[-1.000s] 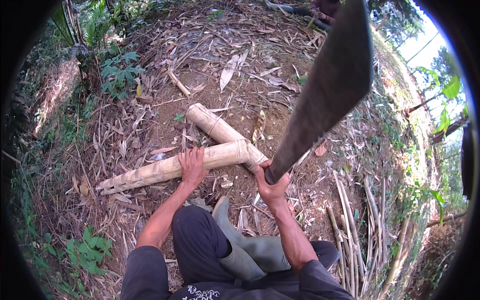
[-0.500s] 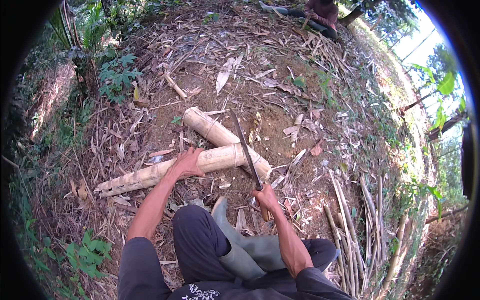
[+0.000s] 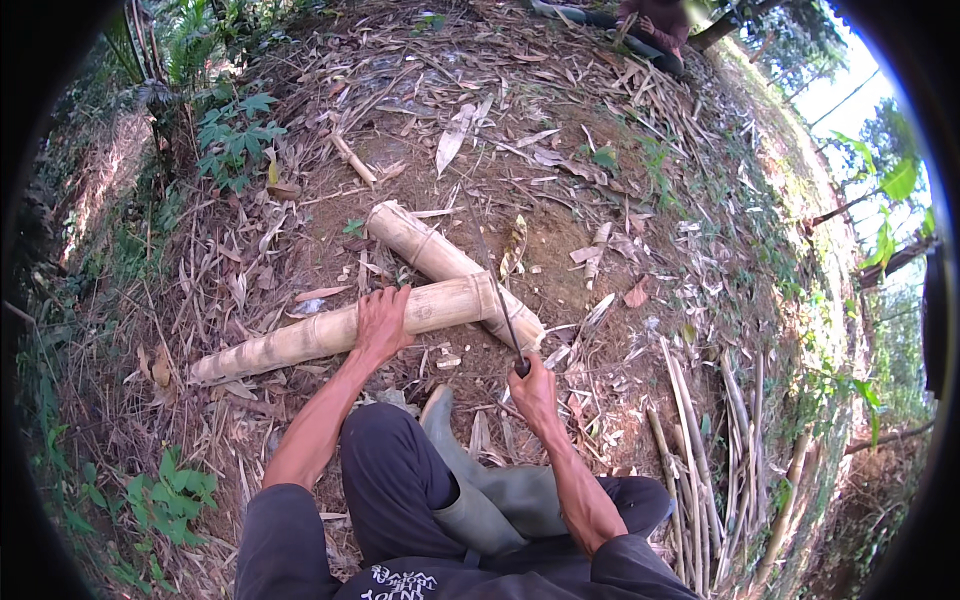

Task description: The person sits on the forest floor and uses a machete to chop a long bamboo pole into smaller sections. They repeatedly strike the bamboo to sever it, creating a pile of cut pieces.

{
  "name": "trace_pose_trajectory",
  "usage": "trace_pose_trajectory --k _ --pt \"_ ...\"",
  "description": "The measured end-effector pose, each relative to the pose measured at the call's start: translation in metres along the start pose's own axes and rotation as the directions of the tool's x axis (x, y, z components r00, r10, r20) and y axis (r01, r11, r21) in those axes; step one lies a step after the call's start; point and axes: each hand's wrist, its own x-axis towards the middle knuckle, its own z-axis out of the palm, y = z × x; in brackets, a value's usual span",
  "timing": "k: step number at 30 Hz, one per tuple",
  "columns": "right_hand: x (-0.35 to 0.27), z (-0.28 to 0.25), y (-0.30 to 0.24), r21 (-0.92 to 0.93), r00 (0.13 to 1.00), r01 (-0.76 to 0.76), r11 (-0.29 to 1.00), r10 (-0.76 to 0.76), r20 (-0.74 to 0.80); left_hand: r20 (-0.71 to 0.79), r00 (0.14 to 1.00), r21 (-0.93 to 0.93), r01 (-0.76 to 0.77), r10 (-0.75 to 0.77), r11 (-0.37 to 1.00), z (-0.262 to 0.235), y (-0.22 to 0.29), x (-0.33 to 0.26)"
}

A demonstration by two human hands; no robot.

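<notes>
A long, pale bamboo culm [image 3: 300, 343] lies slanting across the ground in front of me, its right end raised on a second, shorter bamboo piece [image 3: 430, 252]. Over the upper culm my left hand [image 3: 382, 322] is wrapped, just left of the crossing. My right hand [image 3: 535, 388] grips the dark handle of a machete [image 3: 506, 312]. The thin blade points away from me, seen nearly edge-on, close beside the culm's right end. Whether the blade touches the bamboo I cannot tell.
Thin cut sticks [image 3: 690, 460] lie in a bundle at the lower right. Dry leaves and chips cover the sloping soil. My rubber boots [image 3: 500, 500] are close below the bamboo. Another person [image 3: 655, 25] sits at the far upper right. Leafy plants [image 3: 235, 135] grow on the left.
The machete blade has turned from showing its flat side to nearly edge-on. My left hand has shifted slightly right, and the culm has rolled, hiding the notches at its left end.
</notes>
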Motion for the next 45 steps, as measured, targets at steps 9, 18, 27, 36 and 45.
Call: trace_pose_trajectory --k 9,18,27,36,45 --pt "0.011 0.015 -0.037 0.030 0.950 0.255 0.967 -0.244 -0.195 -0.013 1.000 0.004 -0.002 0.002 1.000 -0.013 -0.014 -0.004" --pt "-0.018 -0.008 -0.081 0.048 0.990 0.136 0.990 -0.134 -0.036 -0.010 0.999 0.001 0.042 -0.042 0.999 -0.011 -0.014 -0.029" --pt "-0.003 0.011 0.001 -0.213 0.996 0.074 0.974 -0.083 -0.033 -0.041 0.999 -0.011 -0.003 0.002 1.000 -0.027 -0.013 -0.010" --pt "-0.008 -0.033 -0.131 0.234 0.937 0.335 0.913 -0.297 -0.182 -0.159 0.987 0.093 -0.007 0.022 0.996 -0.004 -0.006 -0.027" --pt "-0.006 0.010 0.038 -0.266 0.998 0.050 0.963 -0.061 -0.032 -0.169 0.986 0.040 -0.003 0.009 0.999 -0.010 0.008 -0.010"
